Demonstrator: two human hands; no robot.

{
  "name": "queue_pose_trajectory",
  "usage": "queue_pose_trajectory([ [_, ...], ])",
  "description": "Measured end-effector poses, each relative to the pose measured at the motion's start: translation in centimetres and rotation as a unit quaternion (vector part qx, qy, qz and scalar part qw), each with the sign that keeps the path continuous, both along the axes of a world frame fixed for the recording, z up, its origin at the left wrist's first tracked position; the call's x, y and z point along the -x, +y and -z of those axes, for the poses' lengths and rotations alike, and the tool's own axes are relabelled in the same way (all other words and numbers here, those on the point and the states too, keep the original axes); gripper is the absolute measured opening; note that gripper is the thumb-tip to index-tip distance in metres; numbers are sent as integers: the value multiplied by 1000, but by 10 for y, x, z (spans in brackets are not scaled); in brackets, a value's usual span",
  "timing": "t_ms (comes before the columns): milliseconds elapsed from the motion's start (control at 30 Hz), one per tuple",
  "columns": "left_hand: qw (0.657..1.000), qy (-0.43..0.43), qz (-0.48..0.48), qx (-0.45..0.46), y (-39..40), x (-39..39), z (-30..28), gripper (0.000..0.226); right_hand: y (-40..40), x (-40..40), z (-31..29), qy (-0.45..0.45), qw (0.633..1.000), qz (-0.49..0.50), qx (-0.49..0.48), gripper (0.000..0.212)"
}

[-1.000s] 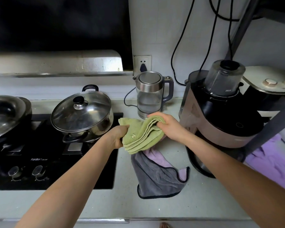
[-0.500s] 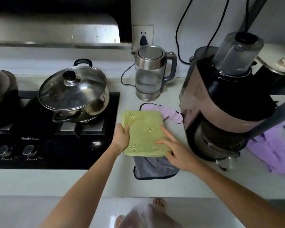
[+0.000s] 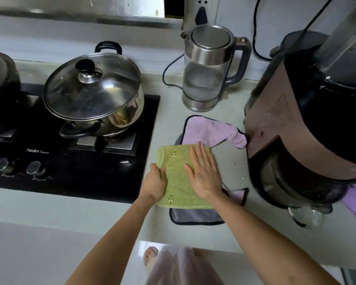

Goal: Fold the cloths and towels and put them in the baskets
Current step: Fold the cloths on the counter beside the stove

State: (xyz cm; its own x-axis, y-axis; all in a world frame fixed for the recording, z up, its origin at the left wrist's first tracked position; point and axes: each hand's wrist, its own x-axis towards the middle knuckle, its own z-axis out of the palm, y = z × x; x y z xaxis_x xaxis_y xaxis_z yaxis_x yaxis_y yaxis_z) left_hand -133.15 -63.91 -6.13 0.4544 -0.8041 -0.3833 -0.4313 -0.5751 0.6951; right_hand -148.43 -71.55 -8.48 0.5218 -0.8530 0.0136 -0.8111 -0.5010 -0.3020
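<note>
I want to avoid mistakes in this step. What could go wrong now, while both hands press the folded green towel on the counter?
1. The green towel lies on the purple-grey cloth; lifting it may drag that cloth along.
2. The left hand holds the towel's edge beside the stove; the towel could slide onto it.
3. No basket is in view, so the fold may loosen while carried.
</note>
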Motion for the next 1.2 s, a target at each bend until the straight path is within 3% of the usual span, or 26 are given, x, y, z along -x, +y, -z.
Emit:
queue_pose_trajectory([
  [100,1000,-17,13,-8,-3,1,0,22,-11,6,7,-37,989,104,-102,69],
  [200,1000,-6,11,-11,-2,1,-2,22,-15,8,-1,-56,982,121,-134,69],
  [300,999,47,-13,6,4,-2,-4,28,-8,3,-17,-171,960,154,-161,74],
  [367,996,81,-22,37,8,-3,-8,29,-7,7,-28,-255,922,209,-202,68],
  [433,991,107,-31,73,13,-5,-15,29,-5,14,-41,-326,865,245,-295,43],
  [500,986,123,-45,100,21,-10,-24,27,3,14,-56,-366,814,233,-386,28],
  [567,985,113,-64,112,33,-22,-31,27,10,2,-64,-396,798,192,-412,26],
  [800,986,-36,-142,85,96,-94,-35,28,55,-87,-55,-354,810,122,-452,14],
  [900,981,-87,-159,73,114,-121,-31,29,67,-120,-34,-296,837,129,-442,52],
  [967,978,-109,-168,65,118,-133,-29,31,70,-136,-24,-226,880,139,-393,70],
  [1067,973,-142,-178,26,120,-142,-24,36,87,-147,-43,-189,943,124,-246,56],
  [1133,958,-232,-160,53,123,-143,-19,45,99,-147,-46,-153,981,31,-115,60],
  [1200,944,-309,-57,98,124,-143,-13,50,111,-148,-40,-92,989,-97,-58,66],
])
